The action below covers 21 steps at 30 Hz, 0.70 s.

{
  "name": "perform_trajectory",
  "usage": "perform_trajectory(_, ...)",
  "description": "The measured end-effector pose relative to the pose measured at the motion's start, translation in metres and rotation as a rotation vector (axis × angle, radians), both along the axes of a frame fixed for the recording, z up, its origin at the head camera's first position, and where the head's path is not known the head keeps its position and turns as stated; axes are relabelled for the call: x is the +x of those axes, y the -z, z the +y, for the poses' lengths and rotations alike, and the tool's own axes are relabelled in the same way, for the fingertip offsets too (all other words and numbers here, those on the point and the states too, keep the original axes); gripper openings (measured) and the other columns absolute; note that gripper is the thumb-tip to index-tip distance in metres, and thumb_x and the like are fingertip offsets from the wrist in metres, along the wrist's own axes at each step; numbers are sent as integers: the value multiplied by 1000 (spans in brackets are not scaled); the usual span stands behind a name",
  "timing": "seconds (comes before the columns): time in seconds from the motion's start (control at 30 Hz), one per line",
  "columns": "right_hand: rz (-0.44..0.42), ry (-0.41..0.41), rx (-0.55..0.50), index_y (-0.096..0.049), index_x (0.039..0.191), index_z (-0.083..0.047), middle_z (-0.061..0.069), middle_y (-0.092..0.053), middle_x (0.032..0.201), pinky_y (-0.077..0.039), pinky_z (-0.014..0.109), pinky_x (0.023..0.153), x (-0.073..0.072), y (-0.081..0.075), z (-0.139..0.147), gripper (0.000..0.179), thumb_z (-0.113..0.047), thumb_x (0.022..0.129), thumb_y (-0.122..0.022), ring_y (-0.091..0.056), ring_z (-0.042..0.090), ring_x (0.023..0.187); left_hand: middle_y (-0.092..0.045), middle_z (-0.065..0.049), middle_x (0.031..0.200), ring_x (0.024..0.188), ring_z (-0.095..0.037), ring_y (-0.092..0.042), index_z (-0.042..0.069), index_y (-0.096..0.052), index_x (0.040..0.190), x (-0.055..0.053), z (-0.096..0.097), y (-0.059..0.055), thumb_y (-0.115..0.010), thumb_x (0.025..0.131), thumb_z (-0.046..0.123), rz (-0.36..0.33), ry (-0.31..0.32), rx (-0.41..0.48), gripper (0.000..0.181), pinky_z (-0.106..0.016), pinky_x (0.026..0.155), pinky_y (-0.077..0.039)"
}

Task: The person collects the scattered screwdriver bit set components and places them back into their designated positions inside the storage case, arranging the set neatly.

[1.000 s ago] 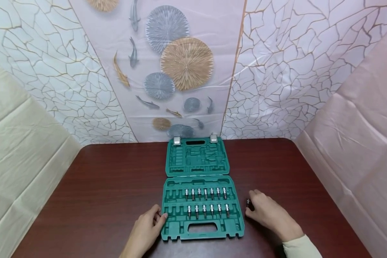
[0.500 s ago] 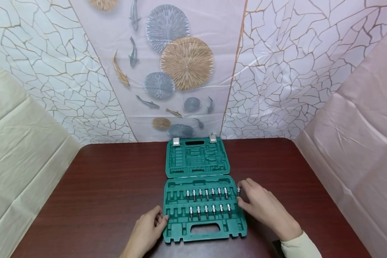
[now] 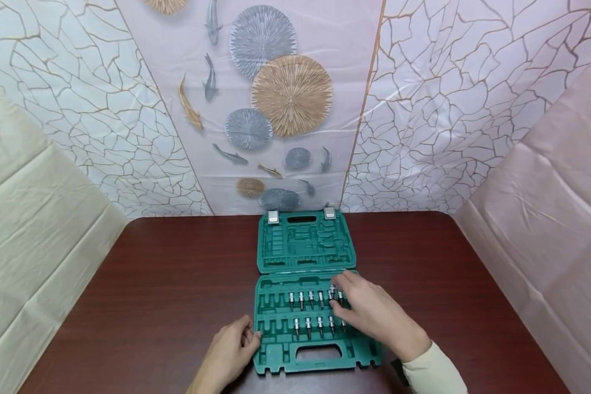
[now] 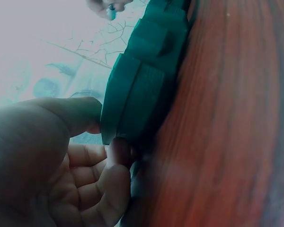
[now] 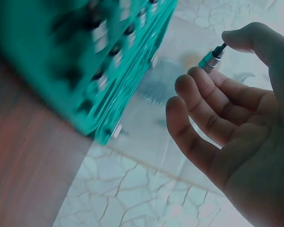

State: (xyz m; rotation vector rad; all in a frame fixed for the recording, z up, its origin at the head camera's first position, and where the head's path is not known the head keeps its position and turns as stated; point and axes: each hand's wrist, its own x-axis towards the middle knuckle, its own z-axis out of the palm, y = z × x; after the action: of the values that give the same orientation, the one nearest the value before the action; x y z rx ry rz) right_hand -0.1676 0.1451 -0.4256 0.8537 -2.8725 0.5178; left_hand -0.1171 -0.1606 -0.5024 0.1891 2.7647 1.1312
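A green plastic socket case (image 3: 276, 353) lies open on the table, with two rows of silver bit sockets (image 3: 308, 327) in its lower half. My left hand (image 3: 229, 350) grips the case's left edge; in the left wrist view the thumb sits on the rim and a curled finger (image 4: 119, 153) is against its underside. Above the right part of the top row, my right hand (image 3: 374, 314) pinches one bit socket (image 5: 212, 59) between thumb and fingertip. Its dark bit end points to the thumb. The hand hides the right ends of both rows.
The case's lid (image 3: 306, 241) leans back at the rear, with two silver latches (image 3: 273, 217) on its far edge. Dark red-brown wooden table (image 3: 177, 284) surrounds the case. Patterned cloth (image 3: 297, 158) rises behind it, and pale cloth walls stand on both sides.
My right hand has carried the bit socket from the table right of the case, leftward to over the top row. My left hand stays at the case's edge.
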Motion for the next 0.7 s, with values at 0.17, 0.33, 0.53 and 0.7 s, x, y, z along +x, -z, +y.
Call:
perform_trajectory(0.17, 20, -63, 15, -70, 117, -6, 2, -67, 106, -56, 26, 65, -6, 0, -22, 27, -22, 96, -77, -62, 9, 84, -46, 8, 66, 54, -4, -38, 16, -53, 81, 0, 0, 0, -66, 102, 16, -2, 18, 3, 24, -22, 53, -30)
perform_trajectory(0.33, -39, -110, 31, -70, 119, -8, 1, -66, 105, -54, 25, 64, -13, 4, -45, 27, -26, 99, -75, -58, 7, 80, -47, 9, 66, 54, -4, -39, 16, -54, 81, 1, -1, 1, -67, 101, 16, -6, 34, 3, 24, -22, 53, -31)
perform_trajectory(0.53, -132, -167, 47, -69, 120, -6, 7, -68, 112, -54, 23, 61, -19, 17, -69, 28, -26, 100, -74, -63, 8, 77, -46, 10, 64, 52, -4, -40, 17, -53, 81, 1, -3, 3, -67, 102, 18, -2, 68, 9, 25, -22, 50, -31)
perform_trajectory(0.7, -92, -204, 118, -72, 114, -7, 7, -70, 107, -54, 24, 60, -24, 24, -83, 23, -25, 99, -76, -64, 10, 80, -46, 9, 64, 51, -4, -39, 17, -53, 81, 1, -3, 2, -67, 103, 19, -15, 72, 21, 25, -23, 50, -30)
